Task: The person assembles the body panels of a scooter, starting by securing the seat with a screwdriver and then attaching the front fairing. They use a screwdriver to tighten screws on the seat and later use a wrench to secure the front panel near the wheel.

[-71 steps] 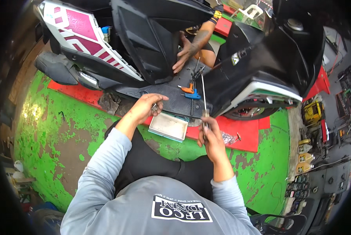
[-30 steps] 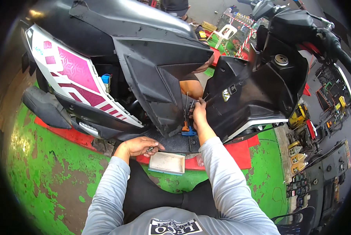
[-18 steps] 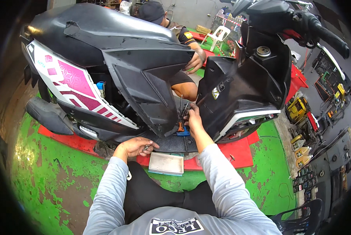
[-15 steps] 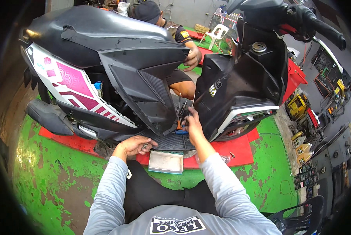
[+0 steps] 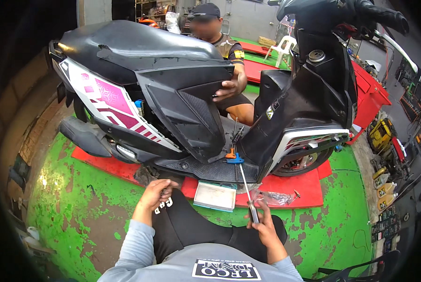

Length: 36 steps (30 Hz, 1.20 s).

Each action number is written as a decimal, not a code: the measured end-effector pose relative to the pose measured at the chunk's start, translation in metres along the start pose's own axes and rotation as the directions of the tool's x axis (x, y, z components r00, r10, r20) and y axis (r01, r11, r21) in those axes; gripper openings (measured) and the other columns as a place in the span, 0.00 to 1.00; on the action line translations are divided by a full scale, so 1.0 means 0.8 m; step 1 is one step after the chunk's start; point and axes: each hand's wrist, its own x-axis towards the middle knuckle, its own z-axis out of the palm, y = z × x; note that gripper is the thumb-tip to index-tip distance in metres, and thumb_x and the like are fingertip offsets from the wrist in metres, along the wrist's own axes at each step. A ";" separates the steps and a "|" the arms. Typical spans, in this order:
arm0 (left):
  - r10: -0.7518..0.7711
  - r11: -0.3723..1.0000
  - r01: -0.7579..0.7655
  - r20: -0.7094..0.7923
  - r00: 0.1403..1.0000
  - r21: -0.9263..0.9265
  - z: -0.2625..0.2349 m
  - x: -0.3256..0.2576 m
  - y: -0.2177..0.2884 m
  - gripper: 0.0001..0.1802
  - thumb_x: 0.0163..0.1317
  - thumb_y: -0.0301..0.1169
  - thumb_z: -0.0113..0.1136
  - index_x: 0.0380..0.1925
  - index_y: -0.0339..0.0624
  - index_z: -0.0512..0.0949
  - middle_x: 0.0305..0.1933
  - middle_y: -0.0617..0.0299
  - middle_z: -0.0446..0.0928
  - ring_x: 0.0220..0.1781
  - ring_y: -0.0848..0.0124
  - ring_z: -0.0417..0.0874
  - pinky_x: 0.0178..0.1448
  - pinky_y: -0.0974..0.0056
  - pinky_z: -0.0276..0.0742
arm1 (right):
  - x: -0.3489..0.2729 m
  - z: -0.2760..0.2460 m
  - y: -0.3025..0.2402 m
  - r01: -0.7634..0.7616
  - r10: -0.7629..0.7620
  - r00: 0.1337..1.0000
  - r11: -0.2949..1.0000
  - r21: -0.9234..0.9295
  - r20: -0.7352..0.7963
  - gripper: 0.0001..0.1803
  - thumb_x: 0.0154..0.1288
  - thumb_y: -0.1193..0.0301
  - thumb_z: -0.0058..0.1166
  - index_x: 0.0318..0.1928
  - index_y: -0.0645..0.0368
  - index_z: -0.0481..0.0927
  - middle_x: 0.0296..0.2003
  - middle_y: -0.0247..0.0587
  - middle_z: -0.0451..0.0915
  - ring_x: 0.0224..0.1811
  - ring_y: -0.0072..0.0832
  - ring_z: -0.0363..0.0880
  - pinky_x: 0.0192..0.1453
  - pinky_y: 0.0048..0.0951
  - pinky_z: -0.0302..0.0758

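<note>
My right hand (image 5: 265, 224) is closed round the dark handle of a long-shafted screwdriver (image 5: 253, 212), above my right thigh. Its metal shaft points up and away, toward the scooter's footboard (image 5: 187, 165). My left hand (image 5: 155, 195) hangs over my left thigh, its fingers curled together. Whatever it pinches, if anything, is too small to make out. On the footboard lie an orange-handled tool (image 5: 230, 153) and a blue T-handle tool (image 5: 237, 160), among dark slim tools. A black side panel (image 5: 182, 113) leans by the seat of the scooter.
A shallow white tray (image 5: 214, 196) sits at the footboard's near edge, beside a clear plastic bag (image 5: 276, 198) on the red platform (image 5: 309, 190). Across the scooter a co-worker's hand (image 5: 230, 89) is by the panel. A red cabinet (image 5: 368, 94) stands at right.
My right hand has drawn back from the tools on the footboard, now with the screwdriver in it. My left hand has pulled back from the footboard's edge, and its fingers have curled.
</note>
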 end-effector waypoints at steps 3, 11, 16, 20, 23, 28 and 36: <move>0.080 0.997 -0.079 -0.200 0.977 0.017 -0.005 -0.032 0.027 0.19 0.74 0.42 0.54 0.42 0.34 0.80 0.21 0.72 0.61 0.18 0.82 0.57 0.21 0.73 0.50 | -0.010 -0.013 0.011 -0.063 0.055 0.998 0.959 0.278 0.040 0.48 0.48 0.74 0.49 0.76 0.55 0.57 0.51 0.57 0.79 0.39 0.39 0.79 0.49 0.36 0.77; 0.437 0.897 -0.439 -0.287 0.853 0.060 0.011 -0.025 0.110 0.19 0.74 0.43 0.54 0.39 0.36 0.79 0.19 0.74 0.59 0.17 0.82 0.58 0.21 0.73 0.51 | 0.026 -0.029 0.012 -0.175 0.071 0.947 0.932 0.319 0.313 0.44 0.43 0.71 0.49 0.68 0.69 0.67 0.43 0.59 0.82 0.39 0.37 0.79 0.49 0.32 0.75; 0.441 0.886 -0.464 -0.299 0.846 -0.010 0.017 -0.012 0.115 0.20 0.73 0.43 0.56 0.37 0.33 0.79 0.18 0.74 0.58 0.17 0.82 0.58 0.21 0.73 0.51 | 0.069 -0.010 -0.059 -0.082 -0.048 0.939 0.931 0.356 0.342 0.38 0.57 0.60 0.59 0.65 0.69 0.69 0.46 0.64 0.82 0.39 0.41 0.82 0.41 0.36 0.78; 0.315 0.946 -0.320 -0.362 0.877 0.049 0.008 -0.013 0.104 0.18 0.73 0.38 0.56 0.35 0.32 0.82 0.17 0.74 0.61 0.16 0.82 0.58 0.21 0.72 0.52 | 0.136 0.013 -0.158 -0.117 -0.075 0.898 0.910 0.398 0.434 0.38 0.58 0.45 0.61 0.51 0.71 0.79 0.33 0.58 0.82 0.29 0.38 0.81 0.36 0.34 0.76; 0.052 0.998 -0.037 -0.498 0.866 0.041 0.013 -0.058 0.096 0.19 0.72 0.39 0.59 0.33 0.32 0.84 0.16 0.75 0.62 0.15 0.81 0.59 0.20 0.71 0.51 | 0.183 0.084 -0.262 -0.159 -0.058 0.858 0.914 0.373 0.510 0.43 0.56 0.38 0.62 0.49 0.70 0.79 0.30 0.51 0.81 0.28 0.34 0.79 0.36 0.32 0.75; -0.278 0.958 0.162 -0.629 0.726 -0.237 -0.020 -0.232 0.045 0.20 0.71 0.43 0.60 0.32 0.35 0.84 0.15 0.70 0.67 0.15 0.79 0.62 0.20 0.68 0.54 | 0.252 0.217 -0.408 -0.226 0.277 0.830 0.961 -0.162 0.484 0.31 0.52 0.48 0.70 0.43 0.64 0.81 0.29 0.34 0.79 0.25 0.17 0.73 0.28 0.22 0.69; -0.641 0.597 0.713 -0.753 0.148 -0.368 0.023 -0.610 0.040 0.24 0.69 0.46 0.58 0.23 0.37 0.82 0.16 0.60 0.73 0.15 0.67 0.70 0.23 0.55 0.65 | 0.372 0.367 -0.628 -0.035 -0.041 0.901 0.986 0.165 0.432 0.24 0.61 0.56 0.67 0.47 0.58 0.73 0.22 0.31 0.73 0.20 0.20 0.71 0.25 0.24 0.66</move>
